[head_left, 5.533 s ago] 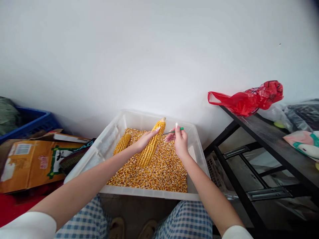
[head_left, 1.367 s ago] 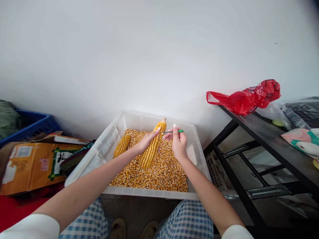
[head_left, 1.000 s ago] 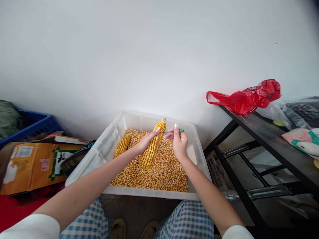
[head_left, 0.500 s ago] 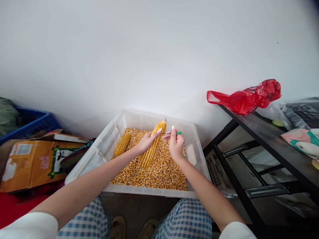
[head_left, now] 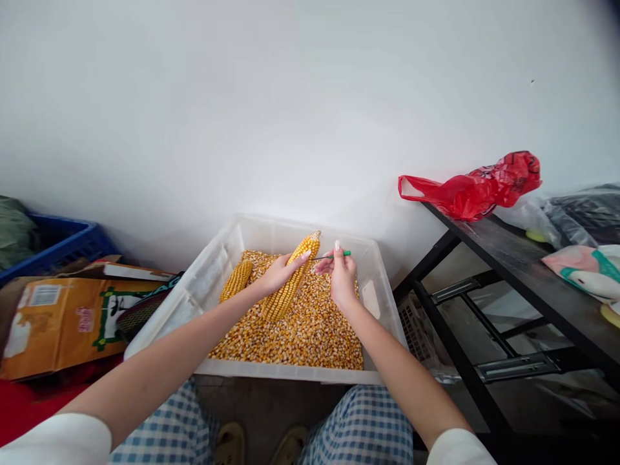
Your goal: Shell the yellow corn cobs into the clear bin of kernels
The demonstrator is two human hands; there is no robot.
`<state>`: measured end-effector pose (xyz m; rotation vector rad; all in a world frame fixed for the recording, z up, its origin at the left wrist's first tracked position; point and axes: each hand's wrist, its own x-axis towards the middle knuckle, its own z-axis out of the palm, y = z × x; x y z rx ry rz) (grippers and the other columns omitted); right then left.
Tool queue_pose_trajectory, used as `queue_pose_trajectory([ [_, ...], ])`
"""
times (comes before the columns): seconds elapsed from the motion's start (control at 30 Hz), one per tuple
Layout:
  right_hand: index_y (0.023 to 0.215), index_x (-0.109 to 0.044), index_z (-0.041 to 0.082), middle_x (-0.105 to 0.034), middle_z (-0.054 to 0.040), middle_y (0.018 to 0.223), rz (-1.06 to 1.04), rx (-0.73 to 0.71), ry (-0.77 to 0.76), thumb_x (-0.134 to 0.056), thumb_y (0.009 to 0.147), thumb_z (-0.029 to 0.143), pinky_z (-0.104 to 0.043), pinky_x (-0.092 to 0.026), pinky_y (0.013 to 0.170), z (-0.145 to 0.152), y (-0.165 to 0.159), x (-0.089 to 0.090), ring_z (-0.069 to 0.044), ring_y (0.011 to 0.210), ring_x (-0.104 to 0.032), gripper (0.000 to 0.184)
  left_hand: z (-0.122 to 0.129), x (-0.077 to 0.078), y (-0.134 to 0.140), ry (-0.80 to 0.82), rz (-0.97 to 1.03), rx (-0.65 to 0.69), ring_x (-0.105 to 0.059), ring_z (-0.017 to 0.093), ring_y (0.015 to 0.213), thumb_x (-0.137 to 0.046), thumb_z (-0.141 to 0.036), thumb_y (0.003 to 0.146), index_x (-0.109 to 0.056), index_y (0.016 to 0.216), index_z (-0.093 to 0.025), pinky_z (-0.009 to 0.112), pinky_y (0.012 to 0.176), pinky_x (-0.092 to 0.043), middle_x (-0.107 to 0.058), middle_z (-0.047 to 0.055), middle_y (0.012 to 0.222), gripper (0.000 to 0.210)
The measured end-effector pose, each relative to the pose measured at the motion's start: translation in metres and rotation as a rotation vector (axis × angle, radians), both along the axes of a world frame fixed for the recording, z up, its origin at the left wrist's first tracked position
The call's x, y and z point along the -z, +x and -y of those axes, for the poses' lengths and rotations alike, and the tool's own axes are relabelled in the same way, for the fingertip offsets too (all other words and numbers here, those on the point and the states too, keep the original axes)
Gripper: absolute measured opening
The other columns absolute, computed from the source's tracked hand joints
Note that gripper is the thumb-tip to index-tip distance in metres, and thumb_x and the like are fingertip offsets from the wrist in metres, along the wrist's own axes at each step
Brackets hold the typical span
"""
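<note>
My left hand (head_left: pixel 279 272) is closed around a yellow corn cob (head_left: pixel 290 287), which tilts with its pale tip up and to the right. In my right hand (head_left: pixel 343 274) is a thin screwdriver-like tool with a green handle (head_left: pixel 345 253); its slim metal shaft points left and reaches the cob's right side near the tip. Below both hands, loose corn kernels (head_left: pixel 310 342) fill much of a translucent plastic bin (head_left: pixel 285 369). A second corn cob (head_left: pixel 236 280) lies on the kernels at the bin's left side.
At the right stands a black metal-framed table (head_left: pixel 513 255) with a red plastic bag (head_left: pixel 469 192) on its corner. An orange cardboard box (head_left: pixel 62 323) and a blue crate (head_left: pixel 68 242) are at the left. A white wall (head_left: pixel 300 110) rises behind the bin.
The corn cob has shifted slightly left with my left hand. The tool has tilted a little, and its shaft now shows more clearly against the cob.
</note>
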<state>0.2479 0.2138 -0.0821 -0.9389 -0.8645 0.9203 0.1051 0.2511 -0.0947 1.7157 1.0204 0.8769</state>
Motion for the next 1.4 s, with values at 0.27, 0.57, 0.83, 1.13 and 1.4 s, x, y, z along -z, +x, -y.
queue_pose_trajectory([
  [0.27, 0.070, -0.048, 0.016, -0.056, 0.0016, 0.044, -0.172, -0.141, -0.146, -0.051, 0.073, 0.059, -0.020, -0.042, 0.038, -0.009, 0.008, 0.003, -0.012, 0.039, -0.055, 0.044, 0.001, 0.000, 0.000, -0.045, 0.046, 0.097, -0.056, 0.023, 0.075, -0.045, -0.061, 0.075, -0.064, 0.083, -0.012, 0.029, 0.068, -0.042, -0.064, 0.003, 0.076, 0.054],
  [0.57, 0.072, -0.049, 0.016, -0.056, 0.0019, 0.047, 0.003, -0.099, -0.028, -0.049, 0.077, 0.056, -0.019, -0.041, 0.038, -0.004, 0.012, -0.007, -0.011, 0.039, -0.054, 0.040, 0.003, -0.003, 0.001, -0.200, 0.204, 0.125, -0.058, 0.029, 0.090, -0.048, -0.061, 0.074, -0.065, 0.098, -0.010, 0.035, 0.080, -0.043, -0.069, 0.007, 0.088, 0.059],
  [0.83, 0.075, -0.049, 0.016, -0.057, 0.0021, 0.049, 0.107, -0.008, 0.112, -0.044, 0.083, 0.048, -0.020, -0.045, 0.044, 0.003, 0.008, -0.010, -0.011, 0.043, -0.057, 0.034, -0.001, 0.006, 0.000, -0.357, 0.339, 0.168, -0.062, 0.026, 0.074, -0.050, -0.057, 0.076, -0.062, 0.103, -0.011, 0.038, 0.068, -0.049, -0.068, 0.007, 0.080, 0.055],
  [1.13, 0.079, -0.047, 0.016, -0.058, 0.0014, 0.053, 0.123, 0.019, 0.149, -0.041, 0.085, 0.047, -0.022, -0.048, 0.049, 0.004, 0.005, -0.008, -0.012, 0.049, -0.060, 0.032, 0.002, 0.000, 0.000, -0.370, 0.316, 0.192, -0.062, 0.023, 0.065, -0.047, -0.059, 0.077, -0.063, 0.090, -0.011, 0.035, 0.062, -0.048, -0.067, 0.008, 0.074, 0.052],
  [1.4, 0.078, -0.049, 0.016, -0.058, 0.0011, 0.054, 0.244, 0.048, 0.171, -0.041, 0.086, 0.044, -0.022, -0.048, 0.049, 0.007, 0.004, -0.007, -0.011, 0.048, -0.058, 0.030, 0.004, -0.004, 0.000, -0.249, 0.241, 0.169, -0.059, 0.021, 0.067, -0.044, -0.058, 0.079, -0.062, 0.079, -0.012, 0.029, 0.061, -0.044, -0.065, 0.005, 0.068, 0.049],
])
